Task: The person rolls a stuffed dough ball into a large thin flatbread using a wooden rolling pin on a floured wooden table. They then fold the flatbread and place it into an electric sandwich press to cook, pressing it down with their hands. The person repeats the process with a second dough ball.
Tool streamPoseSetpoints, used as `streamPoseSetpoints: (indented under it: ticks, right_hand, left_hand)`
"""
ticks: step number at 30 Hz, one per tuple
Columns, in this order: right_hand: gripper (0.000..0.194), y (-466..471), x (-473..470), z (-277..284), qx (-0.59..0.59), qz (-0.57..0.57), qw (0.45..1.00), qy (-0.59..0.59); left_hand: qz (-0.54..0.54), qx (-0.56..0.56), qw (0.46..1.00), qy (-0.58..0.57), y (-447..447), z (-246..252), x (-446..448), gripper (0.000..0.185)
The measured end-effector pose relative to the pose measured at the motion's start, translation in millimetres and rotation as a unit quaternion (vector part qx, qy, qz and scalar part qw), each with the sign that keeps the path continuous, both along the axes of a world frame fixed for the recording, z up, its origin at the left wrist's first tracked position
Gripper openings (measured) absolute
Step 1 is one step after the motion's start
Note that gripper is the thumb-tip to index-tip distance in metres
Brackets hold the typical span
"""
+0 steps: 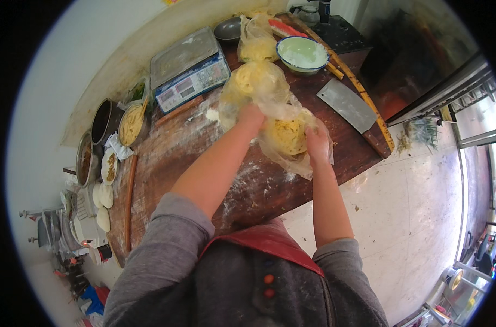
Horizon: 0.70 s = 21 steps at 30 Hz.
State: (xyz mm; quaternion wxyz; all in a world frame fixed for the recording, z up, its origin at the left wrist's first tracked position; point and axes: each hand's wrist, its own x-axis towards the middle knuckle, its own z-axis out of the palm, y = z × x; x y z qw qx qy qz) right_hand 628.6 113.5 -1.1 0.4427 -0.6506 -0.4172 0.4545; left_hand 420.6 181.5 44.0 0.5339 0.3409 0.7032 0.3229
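Observation:
In front of me on the wooden table is a clear plastic bag (272, 152) holding a yellow, crumbly dough-like mass (288, 133). My right hand (318, 141) grips the right side of this bag, thumb towards the yellow mass. My left hand (252, 116) is at the bag's upper left edge, where the plastic bunches; film partly covers its fingers. Touching it just beyond is another clear bag with a paler yellow mass (250, 79). Behind that, a third knotted-looking bag (258, 47) also holds something yellow.
A digital scale (193, 77) stands at the back left. To the right lie a cleaver (348, 104) and an enamel bowl (303, 53) with white powder. A rolling pin (131, 202), flattened dough rounds (104, 204) and a pot of yellow paste (131, 124) line the left side.

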Motion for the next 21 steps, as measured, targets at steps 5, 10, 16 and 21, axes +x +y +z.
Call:
streamPoseSetpoints:
  ticks: [5, 10, 16, 21]
  right_hand:
    - [0.045, 9, 1, -12, 0.025, -0.084, 0.962, 0.259]
    - [0.054, -49, 7, -31, 0.154, 0.005, 0.768, 0.621]
    - [0.055, -104, 8, -31, 0.161, 0.041, 0.716, 0.678]
    - [0.057, -102, 10, -23, 0.079, 0.046, 0.665, 0.742]
  left_hand:
    - [-0.139, 0.203, 0.969, -0.003, -33, 66, 92, 0.015]
    - [-0.436, 0.328, 0.837, 0.037, -128, 122, 163, 0.03]
    - [-0.522, 0.162, 0.828, 0.126, -141, 142, 110, 0.041]
    - [-0.284, 0.095, 0.949, 0.101, -89, 144, 35, 0.028]
